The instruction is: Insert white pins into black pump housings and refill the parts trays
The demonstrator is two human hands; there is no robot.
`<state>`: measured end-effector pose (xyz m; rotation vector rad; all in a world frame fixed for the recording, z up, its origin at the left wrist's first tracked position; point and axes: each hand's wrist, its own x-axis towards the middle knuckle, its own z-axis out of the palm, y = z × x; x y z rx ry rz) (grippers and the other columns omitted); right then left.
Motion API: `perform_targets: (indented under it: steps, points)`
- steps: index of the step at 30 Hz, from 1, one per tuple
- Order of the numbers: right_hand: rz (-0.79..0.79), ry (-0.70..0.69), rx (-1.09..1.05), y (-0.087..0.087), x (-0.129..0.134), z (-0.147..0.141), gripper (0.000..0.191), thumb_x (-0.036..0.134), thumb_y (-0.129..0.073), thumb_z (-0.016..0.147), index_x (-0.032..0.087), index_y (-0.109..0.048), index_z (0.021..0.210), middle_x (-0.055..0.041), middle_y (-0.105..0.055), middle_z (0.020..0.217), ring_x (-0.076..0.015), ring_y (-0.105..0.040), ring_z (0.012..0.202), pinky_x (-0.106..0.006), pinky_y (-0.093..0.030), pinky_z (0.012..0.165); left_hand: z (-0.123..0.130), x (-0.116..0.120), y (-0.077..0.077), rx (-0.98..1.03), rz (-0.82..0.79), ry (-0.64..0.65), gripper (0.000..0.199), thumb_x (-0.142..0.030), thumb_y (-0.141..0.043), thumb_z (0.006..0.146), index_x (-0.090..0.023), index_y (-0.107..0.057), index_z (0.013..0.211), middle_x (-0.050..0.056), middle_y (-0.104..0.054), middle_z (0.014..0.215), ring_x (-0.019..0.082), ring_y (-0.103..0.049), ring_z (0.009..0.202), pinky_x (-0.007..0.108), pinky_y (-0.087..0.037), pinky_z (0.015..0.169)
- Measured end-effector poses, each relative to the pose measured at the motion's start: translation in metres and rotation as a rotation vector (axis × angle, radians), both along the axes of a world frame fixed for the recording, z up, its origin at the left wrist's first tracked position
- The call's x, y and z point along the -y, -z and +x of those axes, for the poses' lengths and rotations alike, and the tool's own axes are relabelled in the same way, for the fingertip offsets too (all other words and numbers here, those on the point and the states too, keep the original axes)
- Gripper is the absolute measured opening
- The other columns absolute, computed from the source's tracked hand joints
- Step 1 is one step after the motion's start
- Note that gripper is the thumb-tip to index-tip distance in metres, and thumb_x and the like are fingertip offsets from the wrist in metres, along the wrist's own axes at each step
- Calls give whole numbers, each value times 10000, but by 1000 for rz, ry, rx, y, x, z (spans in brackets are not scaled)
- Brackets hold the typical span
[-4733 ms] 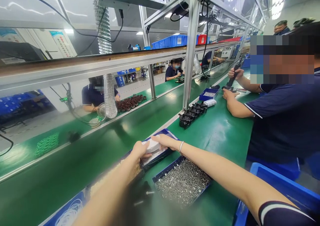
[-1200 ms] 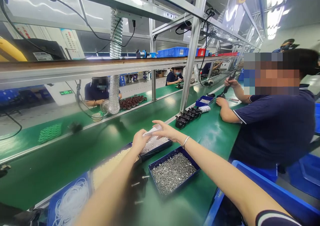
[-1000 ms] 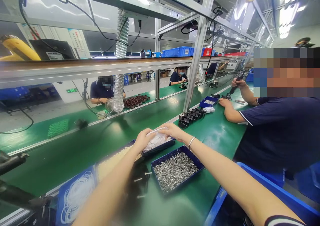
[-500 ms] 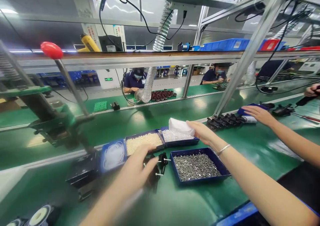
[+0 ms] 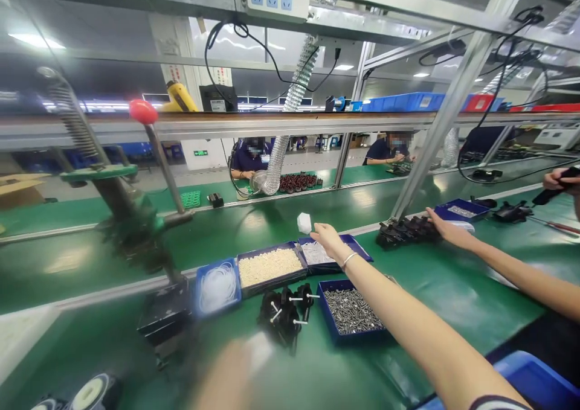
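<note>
My right hand (image 5: 327, 238) reaches over the bin of clear plastic pieces (image 5: 317, 253), its fingers closed on a small white packet (image 5: 304, 223). Low in the view my left hand (image 5: 231, 368) is smeared by motion; a blurred whitish shape (image 5: 260, 346) lies at its fingertips. Above it sits a cluster of black parts (image 5: 283, 316) with white pins sticking out. A blue bin of metal screws (image 5: 351, 308) stands under my right forearm. Left of the clear pieces are a bin of cream pieces (image 5: 272, 266) and a tray of clear rings (image 5: 218, 285).
A press with a red knob (image 5: 144, 112) stands at the left. Round parts (image 5: 88, 393) lie bottom left. At the right, another person's hand (image 5: 448, 231) touches black parts (image 5: 405, 230); a further hand holds a black tool (image 5: 555, 185). A metal frame crosses above.
My right hand has moved left and up with the white packet, off the bin. My left hand has dropped down from the black parts. The other person's hand has shifted onto the black parts.
</note>
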<state>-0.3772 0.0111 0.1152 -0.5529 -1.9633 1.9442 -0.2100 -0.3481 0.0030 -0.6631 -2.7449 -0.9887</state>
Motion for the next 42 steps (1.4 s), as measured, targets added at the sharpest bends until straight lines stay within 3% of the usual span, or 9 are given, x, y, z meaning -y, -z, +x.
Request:
perform_targets:
  steps: [4, 7, 9, 12, 18, 26, 35, 39, 42]
  points:
    - [12, -144, -39, -11, 17, 47, 169, 277, -593, 920, 137, -613, 1013, -130, -647, 1108, -179, -673, 905, -306, -545, 854, -6, -10, 2, -5, -67, -1, 640, -285, -597, 717, -273, -524, 1353, 122, -623, 1285, 342, -590, 1182, 480, -467, 1003]
    - [53, -441, 22, -14, 43, 101, 182, 281, -669, 856, 138, -639, 965, -103, -692, 945, -204, -688, 831, -339, -565, 803, -6, -11, 4, -24, -123, -6, 582, -255, -528, 804, -202, -469, 1380, 141, -596, 1301, 319, -576, 1177, 459, -467, 979]
    - [232, -780, 107, -8, 66, 138, 221, 338, -616, 891, 156, -638, 1013, -71, -694, 847, -203, -685, 774, -344, -567, 742, -4, -9, 4, -25, -161, -12, 540, -256, -516, 840, -173, -463, 1371, 151, -600, 1285, 323, -574, 1151, 471, -467, 963]
    - [524, -970, 128, 19, 99, 182, 290, 324, -580, 905, 214, -590, 1173, -68, -679, 990, -195, -671, 783, -342, -553, 734, -1, -4, -3, 11, -213, 5, 488, -258, -518, 867, -153, -482, 1341, 151, -625, 1236, 321, -585, 1088, 485, -473, 939]
    - [689, -885, 0, 82, 138, 206, 649, 236, -624, 855, 268, -333, 1433, -119, -448, 1363, -182, -632, 861, -371, -541, 850, 10, 11, -4, 168, -94, 75, 517, -282, -577, 845, -197, -475, 1344, 110, -593, 1321, 293, -553, 1193, 460, -450, 1026]
    - [782, -886, -52, 100, 160, 183, 844, 188, -696, 793, 305, -228, 1486, -121, -383, 1465, -228, -626, 931, -381, -528, 884, 22, 18, 19, 284, 222, -80, 490, -357, -591, 826, -251, -519, 1299, 83, -600, 1288, 283, -555, 1214, 438, -441, 1049]
    - [1074, -906, -173, 84, 147, 202, 811, 322, -756, 765, 216, -357, 1463, -150, -520, 1284, -341, -506, 1185, -464, -455, 990, 31, 21, 6, 376, 293, -7, 420, -528, -616, 776, -316, -672, 1134, 65, -689, 1165, 305, -635, 1104, 444, -536, 933]
    - [900, -974, -306, 50, 112, 215, 705, 218, -689, 779, 241, -406, 1425, -120, -477, 1363, -251, -488, 1245, -347, -424, 1043, 14, -7, -21, 366, 251, 111, 353, -582, -642, 715, -383, -732, 992, 52, -724, 1049, 317, -661, 1005, 443, -568, 844]
    - [754, -819, -368, 27, 73, 213, 615, 245, -708, 758, 242, -491, 1333, -103, -529, 1277, -237, -520, 1193, -354, -434, 1018, -12, -52, -52, 521, 398, 200, 374, -537, -675, 717, -319, -731, 1015, 44, -727, 1050, 299, -665, 967, 422, -560, 827]
